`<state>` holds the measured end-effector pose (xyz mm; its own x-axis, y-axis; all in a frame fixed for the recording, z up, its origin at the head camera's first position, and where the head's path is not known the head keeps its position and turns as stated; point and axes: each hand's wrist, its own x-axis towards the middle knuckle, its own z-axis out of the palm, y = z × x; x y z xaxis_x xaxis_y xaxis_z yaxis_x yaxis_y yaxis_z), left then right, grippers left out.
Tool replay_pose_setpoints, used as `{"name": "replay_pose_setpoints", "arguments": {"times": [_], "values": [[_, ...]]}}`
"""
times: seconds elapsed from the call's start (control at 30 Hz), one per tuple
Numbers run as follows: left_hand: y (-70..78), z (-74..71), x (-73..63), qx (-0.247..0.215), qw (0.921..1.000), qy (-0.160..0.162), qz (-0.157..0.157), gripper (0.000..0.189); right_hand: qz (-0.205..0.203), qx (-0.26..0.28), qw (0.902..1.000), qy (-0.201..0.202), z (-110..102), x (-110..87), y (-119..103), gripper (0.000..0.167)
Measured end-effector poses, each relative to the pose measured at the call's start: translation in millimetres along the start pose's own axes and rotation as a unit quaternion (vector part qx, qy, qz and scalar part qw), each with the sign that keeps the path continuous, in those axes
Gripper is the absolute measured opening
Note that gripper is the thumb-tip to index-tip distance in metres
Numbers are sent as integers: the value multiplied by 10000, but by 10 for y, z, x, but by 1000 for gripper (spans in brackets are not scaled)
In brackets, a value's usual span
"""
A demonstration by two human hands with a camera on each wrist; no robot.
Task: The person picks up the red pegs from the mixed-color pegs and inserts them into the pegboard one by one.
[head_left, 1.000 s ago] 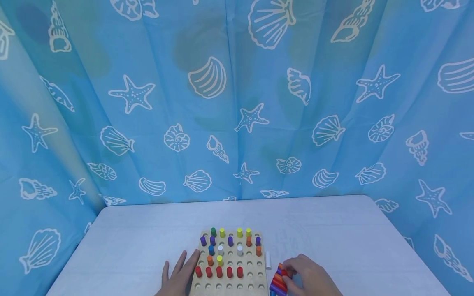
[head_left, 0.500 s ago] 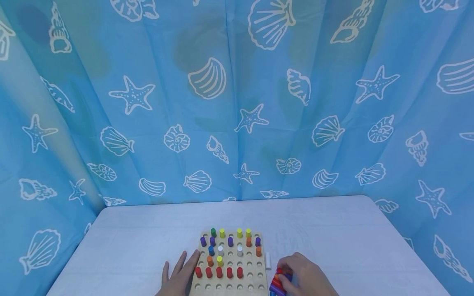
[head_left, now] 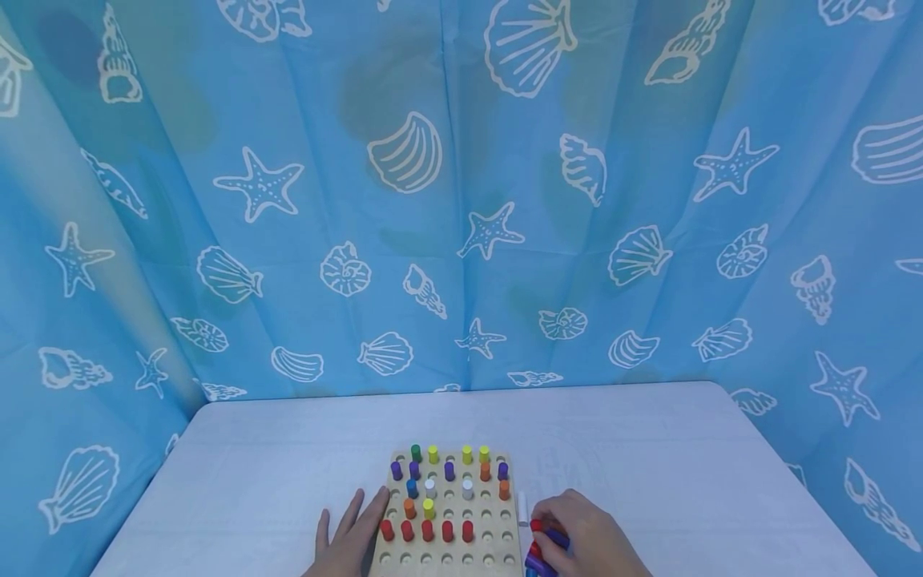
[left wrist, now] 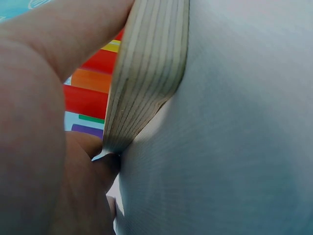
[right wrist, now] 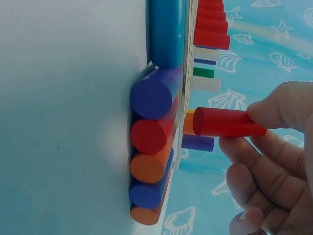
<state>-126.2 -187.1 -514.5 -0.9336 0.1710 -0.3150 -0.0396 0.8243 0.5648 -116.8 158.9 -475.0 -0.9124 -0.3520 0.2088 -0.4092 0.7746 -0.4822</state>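
Observation:
My right hand (head_left: 587,533) pinches a red peg (right wrist: 222,122) between thumb and fingertips, raised just off a row of loose pegs. In the right wrist view that row includes a purple peg (right wrist: 151,98), a second red one, orange ones and a blue peg (right wrist: 166,34). To the left of it lies a wooden pegboard (head_left: 447,558) with round holes. Coloured pegs stand in many of them, among them a line of red pegs (head_left: 427,530) near the front. My left hand (head_left: 346,541) rests at the board's left side, fingers spread, touching its edge (left wrist: 146,73).
A single white peg (head_left: 522,509) lies along the board's right edge. Everything rests on a pale table (head_left: 288,449). Behind it hangs a blue curtain (head_left: 461,296) printed with white shells and starfish.
My right hand has drawn a red peg from the loose pegs and shifted slightly left toward the board. The left hand and the board have kept their place.

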Motion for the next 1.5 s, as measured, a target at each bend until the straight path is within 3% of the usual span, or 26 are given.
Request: {"name": "replay_pose_setpoints", "arguments": {"times": [0.13, 0.67, 1.03, 1.33, 1.5], "values": [[-3, -3, 7, 30, 10000, -22, -32, 135, 79, 81, 9999, -51, 8, 12, -37, 14], [22, -5, 5, 80, 9999, -76, -102, 134, -274, 443, 9986, -27, 75, 78, -51, 11], [22, -12, 2, 5, 9999, -104, -94, 134, -153, 633, 9966, -504, 93, 142, -95, 11], [34, -27, -31, -7, 10000, -32, -16, 133, -646, 667, 9953, -264, 150, 184, -97, 7], [33, -27, -31, 33, 10000, 8, 12, 133, -604, 708, 9949, -396, 178, 201, -99, 6]]}}
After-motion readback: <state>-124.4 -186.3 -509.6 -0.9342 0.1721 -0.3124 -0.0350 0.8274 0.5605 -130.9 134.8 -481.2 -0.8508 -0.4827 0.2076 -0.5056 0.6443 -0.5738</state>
